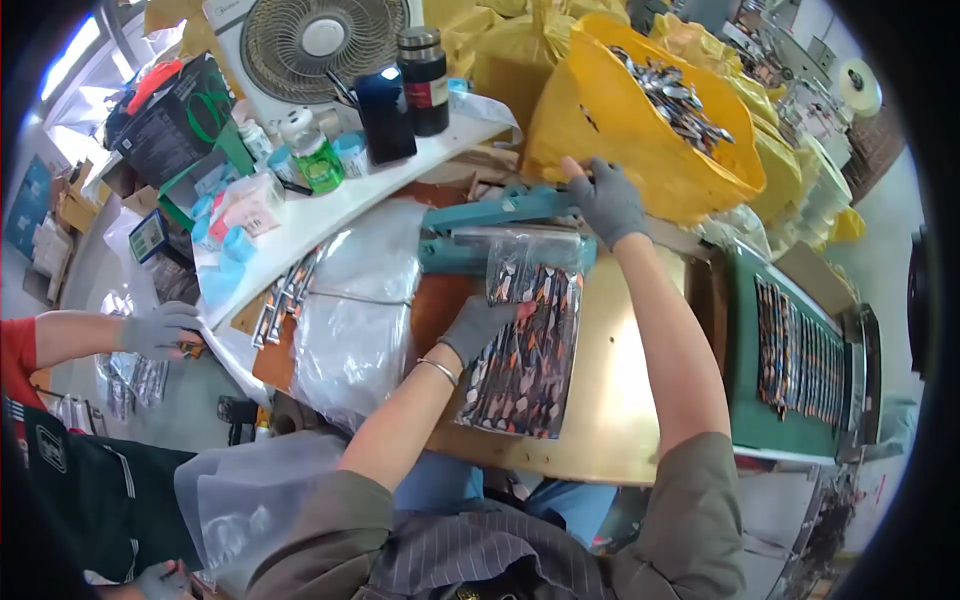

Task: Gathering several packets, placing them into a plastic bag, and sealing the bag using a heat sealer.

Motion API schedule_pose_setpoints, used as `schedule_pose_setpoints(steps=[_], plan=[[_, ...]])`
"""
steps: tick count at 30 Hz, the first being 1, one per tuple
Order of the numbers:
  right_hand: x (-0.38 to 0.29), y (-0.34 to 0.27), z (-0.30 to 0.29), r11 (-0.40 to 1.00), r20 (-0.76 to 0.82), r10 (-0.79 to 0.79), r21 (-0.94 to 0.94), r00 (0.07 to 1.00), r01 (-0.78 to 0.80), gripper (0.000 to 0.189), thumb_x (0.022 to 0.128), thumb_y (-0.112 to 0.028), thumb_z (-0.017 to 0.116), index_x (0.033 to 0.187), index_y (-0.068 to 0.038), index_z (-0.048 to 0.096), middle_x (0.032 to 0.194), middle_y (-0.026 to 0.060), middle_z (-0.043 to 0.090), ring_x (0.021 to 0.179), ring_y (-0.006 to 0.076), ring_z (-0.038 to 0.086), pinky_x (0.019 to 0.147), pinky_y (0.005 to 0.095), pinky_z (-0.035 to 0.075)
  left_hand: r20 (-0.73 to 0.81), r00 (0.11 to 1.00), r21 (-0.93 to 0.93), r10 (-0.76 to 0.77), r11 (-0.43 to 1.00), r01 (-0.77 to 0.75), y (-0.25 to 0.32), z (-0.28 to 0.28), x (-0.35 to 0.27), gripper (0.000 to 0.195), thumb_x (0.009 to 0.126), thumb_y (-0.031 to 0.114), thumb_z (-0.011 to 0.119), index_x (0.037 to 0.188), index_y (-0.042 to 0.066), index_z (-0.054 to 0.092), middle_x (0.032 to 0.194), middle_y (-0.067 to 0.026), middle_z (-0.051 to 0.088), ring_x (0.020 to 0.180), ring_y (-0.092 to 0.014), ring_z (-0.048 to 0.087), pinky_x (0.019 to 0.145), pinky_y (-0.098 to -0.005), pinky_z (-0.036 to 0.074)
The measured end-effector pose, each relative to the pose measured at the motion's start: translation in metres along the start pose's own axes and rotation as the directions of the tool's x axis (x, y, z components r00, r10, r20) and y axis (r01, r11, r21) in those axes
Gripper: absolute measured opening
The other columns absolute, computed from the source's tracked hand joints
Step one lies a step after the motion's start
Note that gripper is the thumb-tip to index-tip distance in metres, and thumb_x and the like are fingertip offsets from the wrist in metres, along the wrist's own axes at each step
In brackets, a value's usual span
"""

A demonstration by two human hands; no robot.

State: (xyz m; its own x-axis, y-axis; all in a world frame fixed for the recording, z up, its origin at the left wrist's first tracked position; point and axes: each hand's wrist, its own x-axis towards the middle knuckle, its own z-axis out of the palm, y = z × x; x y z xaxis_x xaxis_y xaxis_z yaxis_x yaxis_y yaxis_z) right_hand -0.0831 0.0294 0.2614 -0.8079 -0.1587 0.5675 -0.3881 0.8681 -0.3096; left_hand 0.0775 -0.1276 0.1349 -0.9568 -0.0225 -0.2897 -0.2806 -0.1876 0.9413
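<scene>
A clear plastic bag (525,360) packed with rows of small dark and orange packets lies on the tabletop. Its top end sits at the jaws of a blue-green hand impulse sealer (457,257). My left hand (484,326), in a grey glove with a bare fingertip showing, holds the bag near its upper left part. At the right end of the sealer's raised lever (499,210) is my gloved right hand (611,201), its palm against the lever and its thumb pointing up. The fingers' undersides are hidden on both hands.
Left of the sealer lies a stack of clear bags (356,315) under a cord. A yellow sack (570,142) of small packets stands behind. A white shelf (360,191) carries bottles and a phone (385,116). Filled strips lie on a green conveyor (742,420). Another person's gloved hand (161,330) is at left.
</scene>
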Motion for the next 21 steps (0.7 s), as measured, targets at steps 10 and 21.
schedule_pose_setpoints(steps=[10,21], plan=[[-0.018,0.038,0.08,0.991,0.146,0.059,-0.128,0.987,-0.04,0.028,0.088,-0.033,0.053,0.084,-0.006,0.06,0.087,0.016,0.064,0.077,0.0383,0.062,0.066,0.0476,0.048,-0.141,0.989,-0.047,0.053,0.997,-0.06,0.003,-0.027,0.037,0.04,0.079,0.026,0.076,0.109,0.0,0.067,0.101,-0.0022,0.067,0.091,-0.01,0.059,0.084,-0.026,0.045],[-0.031,0.044,0.093,0.993,0.1,0.106,-0.055,0.989,-0.101,0.029,0.088,-0.034,0.054,0.081,-0.006,0.056,0.085,0.0183,0.06,0.08,0.0399,0.059,0.068,0.0464,0.047,-0.183,0.983,-0.028,0.01,0.999,-0.015,0.002,-0.027,0.033,0.033,0.079,0.024,0.076,0.103,0.003,0.07,0.095,-0.0035,0.07,0.086,-0.008,0.061,0.079,-0.0247,0.047]])
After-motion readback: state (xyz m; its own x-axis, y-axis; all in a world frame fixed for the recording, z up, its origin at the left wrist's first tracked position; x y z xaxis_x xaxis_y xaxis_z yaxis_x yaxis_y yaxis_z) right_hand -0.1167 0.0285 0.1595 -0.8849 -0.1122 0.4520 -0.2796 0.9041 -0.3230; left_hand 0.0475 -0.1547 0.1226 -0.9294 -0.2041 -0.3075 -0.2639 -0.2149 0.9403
